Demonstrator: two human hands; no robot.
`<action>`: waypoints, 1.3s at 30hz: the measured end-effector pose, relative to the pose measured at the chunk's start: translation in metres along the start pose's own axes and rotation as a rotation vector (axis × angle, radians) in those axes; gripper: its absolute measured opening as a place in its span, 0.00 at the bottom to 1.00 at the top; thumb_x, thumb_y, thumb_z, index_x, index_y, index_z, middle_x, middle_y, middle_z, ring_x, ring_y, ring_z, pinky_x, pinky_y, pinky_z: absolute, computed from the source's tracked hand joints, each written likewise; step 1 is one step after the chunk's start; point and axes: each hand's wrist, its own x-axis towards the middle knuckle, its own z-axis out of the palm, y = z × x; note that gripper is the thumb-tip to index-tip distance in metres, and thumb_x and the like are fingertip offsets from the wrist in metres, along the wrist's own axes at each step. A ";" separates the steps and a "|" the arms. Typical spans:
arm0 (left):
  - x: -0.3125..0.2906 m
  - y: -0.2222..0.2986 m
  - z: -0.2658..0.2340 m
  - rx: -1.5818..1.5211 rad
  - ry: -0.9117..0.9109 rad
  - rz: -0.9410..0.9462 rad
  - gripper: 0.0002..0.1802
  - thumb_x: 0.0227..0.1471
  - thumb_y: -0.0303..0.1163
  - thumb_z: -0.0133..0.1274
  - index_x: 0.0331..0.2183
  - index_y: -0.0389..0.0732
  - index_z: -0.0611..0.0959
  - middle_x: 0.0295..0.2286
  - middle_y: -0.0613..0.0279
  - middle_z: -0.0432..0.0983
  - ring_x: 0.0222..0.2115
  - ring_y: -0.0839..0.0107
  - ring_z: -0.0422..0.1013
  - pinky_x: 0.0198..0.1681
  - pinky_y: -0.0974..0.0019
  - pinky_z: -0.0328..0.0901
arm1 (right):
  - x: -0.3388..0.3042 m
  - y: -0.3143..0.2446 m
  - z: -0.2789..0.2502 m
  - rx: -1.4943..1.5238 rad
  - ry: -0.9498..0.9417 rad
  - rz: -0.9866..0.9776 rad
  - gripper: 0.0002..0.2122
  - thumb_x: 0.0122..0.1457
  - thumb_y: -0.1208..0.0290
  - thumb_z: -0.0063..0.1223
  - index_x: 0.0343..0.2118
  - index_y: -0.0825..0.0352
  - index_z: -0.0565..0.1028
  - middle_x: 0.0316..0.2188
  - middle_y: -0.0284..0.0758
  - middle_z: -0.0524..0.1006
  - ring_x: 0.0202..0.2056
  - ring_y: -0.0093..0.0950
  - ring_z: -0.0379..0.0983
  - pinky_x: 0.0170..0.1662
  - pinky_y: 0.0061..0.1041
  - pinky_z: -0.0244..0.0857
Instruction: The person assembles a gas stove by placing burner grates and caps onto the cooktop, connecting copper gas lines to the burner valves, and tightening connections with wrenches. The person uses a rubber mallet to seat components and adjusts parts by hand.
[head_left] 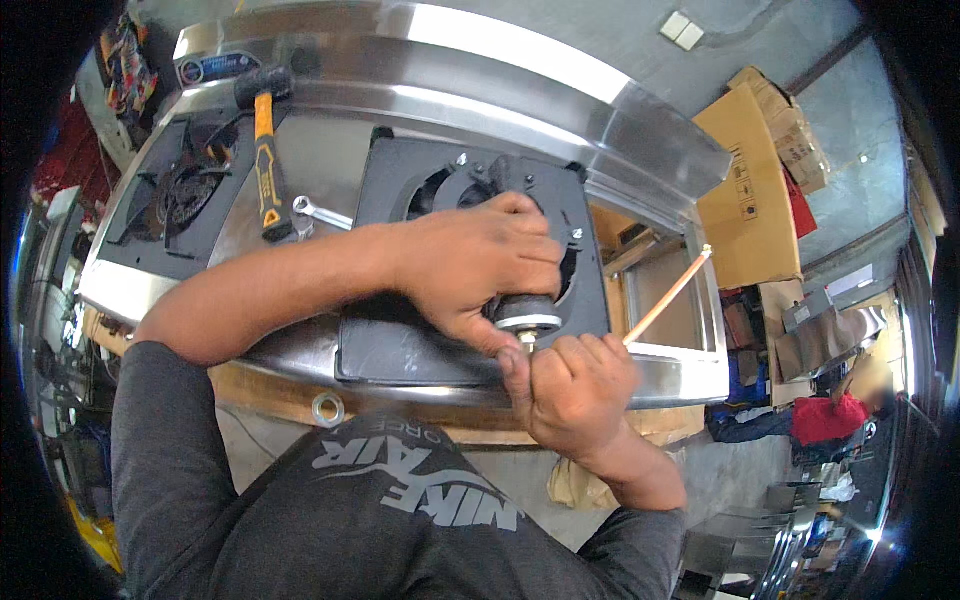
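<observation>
My left hand [490, 255] is wrapped over a dark cylindrical burner part [528, 308] with a silver ring at its near end. A small brass-coloured fitting [527, 340] sticks out below that ring, close to my left thumb. Just right of it, my right hand [580, 385] is closed in a fist, its thumb up against the fitting. From behind this fist a thin copper tube [668, 295] slants up to the right; its gripped part is hidden. Under my left hand lies a black square burner panel [400, 340] with a round cut-out, partly covered by the hand.
A hammer [268, 165] with a yellow-black handle and a wrench [325, 213] lie on the steel stove body [320, 125]. Another black burner panel [135, 215] sits at the left. A metal ring [328, 409] is at the near edge. Cardboard boxes [745, 190] stand right; a person in red [825, 418] is beyond.
</observation>
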 end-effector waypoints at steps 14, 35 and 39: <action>0.005 0.003 -0.009 -0.072 -0.107 0.011 0.34 0.43 0.63 0.60 0.36 0.41 0.80 0.32 0.58 0.70 0.38 0.56 0.68 0.52 0.48 0.55 | 0.003 0.006 0.008 0.089 0.203 -0.163 0.19 0.50 0.71 0.64 0.12 0.58 0.62 0.12 0.26 0.58 0.14 0.25 0.54 0.21 0.29 0.43; 0.011 -0.002 -0.001 -0.064 -0.051 0.042 0.35 0.41 0.64 0.63 0.37 0.41 0.81 0.31 0.60 0.72 0.36 0.58 0.69 0.50 0.49 0.56 | -0.001 0.044 0.006 0.263 0.240 -0.203 0.24 0.45 0.59 0.69 0.09 0.54 0.59 0.10 0.23 0.57 0.13 0.23 0.55 0.20 0.27 0.42; 0.013 0.000 -0.003 -0.070 -0.090 0.018 0.35 0.41 0.64 0.62 0.36 0.41 0.81 0.31 0.60 0.71 0.37 0.58 0.69 0.51 0.49 0.56 | -0.001 0.047 0.008 0.271 0.248 -0.249 0.24 0.46 0.60 0.68 0.09 0.55 0.58 0.10 0.24 0.56 0.13 0.23 0.53 0.21 0.27 0.41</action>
